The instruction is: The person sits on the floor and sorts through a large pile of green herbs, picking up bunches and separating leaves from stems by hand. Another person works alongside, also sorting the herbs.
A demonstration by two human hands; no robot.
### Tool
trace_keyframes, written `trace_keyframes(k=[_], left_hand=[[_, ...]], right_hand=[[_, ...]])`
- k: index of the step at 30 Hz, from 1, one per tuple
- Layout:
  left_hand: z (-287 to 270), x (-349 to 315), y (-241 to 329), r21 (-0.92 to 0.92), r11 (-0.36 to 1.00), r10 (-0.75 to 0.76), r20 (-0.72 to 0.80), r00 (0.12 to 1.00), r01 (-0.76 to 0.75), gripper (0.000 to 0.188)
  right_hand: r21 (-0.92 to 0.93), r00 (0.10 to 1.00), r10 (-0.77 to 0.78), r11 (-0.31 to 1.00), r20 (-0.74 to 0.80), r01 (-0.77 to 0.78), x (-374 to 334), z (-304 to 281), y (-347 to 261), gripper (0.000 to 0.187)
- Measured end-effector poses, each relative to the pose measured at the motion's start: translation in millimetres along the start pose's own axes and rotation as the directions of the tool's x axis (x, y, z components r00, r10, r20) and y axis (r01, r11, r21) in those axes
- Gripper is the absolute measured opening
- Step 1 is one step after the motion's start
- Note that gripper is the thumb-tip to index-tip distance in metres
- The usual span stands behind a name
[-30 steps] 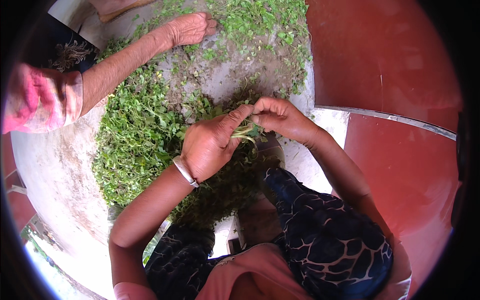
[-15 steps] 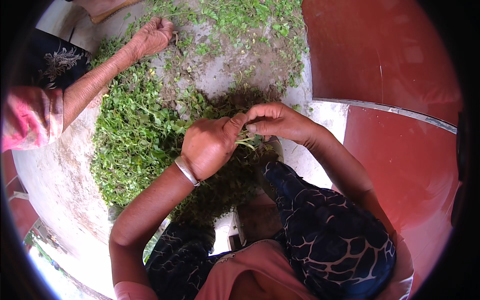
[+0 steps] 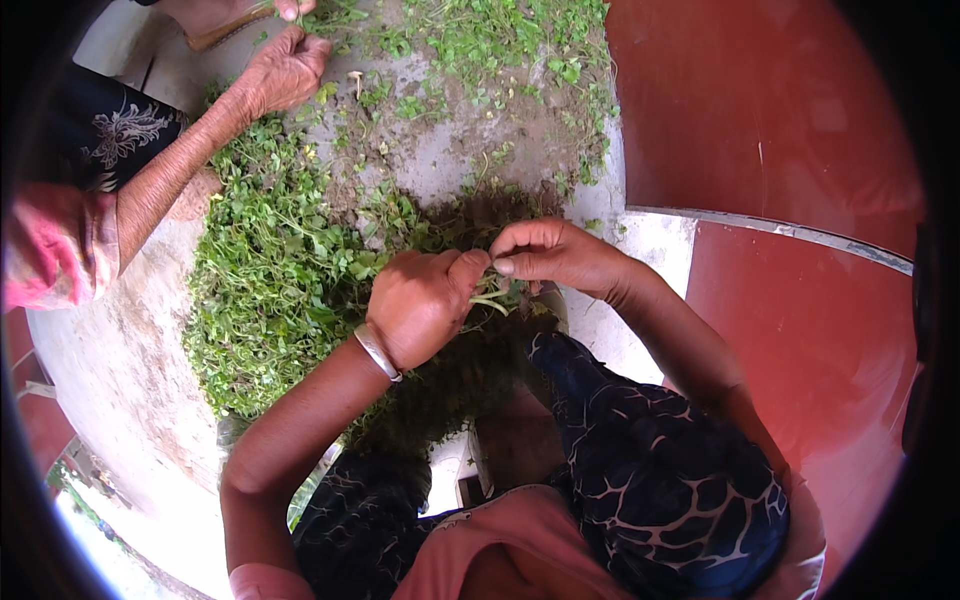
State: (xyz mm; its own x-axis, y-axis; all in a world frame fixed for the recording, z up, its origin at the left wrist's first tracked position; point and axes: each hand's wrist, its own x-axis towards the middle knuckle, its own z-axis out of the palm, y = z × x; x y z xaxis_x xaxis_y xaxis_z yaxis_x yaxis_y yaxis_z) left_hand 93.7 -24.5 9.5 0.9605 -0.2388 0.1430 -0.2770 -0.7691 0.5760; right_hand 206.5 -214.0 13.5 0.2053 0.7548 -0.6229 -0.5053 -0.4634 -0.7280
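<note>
My left hand, a silver bangle at its wrist, is closed around a small bunch of leafy green stems. The pale stem ends poke out below its thumb. Close against that thumb, my right hand has its thumb and index finger pinched together at the bunch. What lies between those two fingertips is too small to make out. Both hands are above the near right edge of a broad heap of leafy greens. A darker, shaded part of the heap lies beneath my forearm and between my knees.
Another person's hand works at the upper left, with a second hand at the top edge. More loose greens lie on the soil-strewn concrete floor at the far side. Red panels stand along the right.
My right hand has dropped slightly, its fingertips still by my left thumb. The other person's hand has shifted left, and their second hand has come into view at the top.
</note>
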Motion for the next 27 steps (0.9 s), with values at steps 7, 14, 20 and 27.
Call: trace_keyframes(k=[7,14,20,27], left_hand=[[-2.4,-2.8,4.2,-0.025,0.999,-0.038,0.072,0.997,0.040,0.041],[-1.3,-2.9,7.7,0.110,0.993,-0.063,0.104,0.993,0.051,0.043],[-7.2,-1.3,10.0,-0.009,0.998,-0.057,0.060,0.997,0.057,0.018],[-20.1,-9.1,-0.3,-0.631,0.585,-0.509,0.204,0.836,0.510,0.008]], right_hand=[[-0.211,0.992,-0.122,0.970,0.021,0.123,-1.6,3.8,3.8,0.015],[-0.466,0.972,-0.218,0.871,-0.090,0.152,-2.2,12.2,-1.8,0.015],[-0.533,0.947,-0.308,0.818,-0.089,0.216,2.1,14.7,0.4,0.015],[-0.469,0.924,-0.319,0.796,0.212,0.382,7.4,20.6,8.8,0.018]])
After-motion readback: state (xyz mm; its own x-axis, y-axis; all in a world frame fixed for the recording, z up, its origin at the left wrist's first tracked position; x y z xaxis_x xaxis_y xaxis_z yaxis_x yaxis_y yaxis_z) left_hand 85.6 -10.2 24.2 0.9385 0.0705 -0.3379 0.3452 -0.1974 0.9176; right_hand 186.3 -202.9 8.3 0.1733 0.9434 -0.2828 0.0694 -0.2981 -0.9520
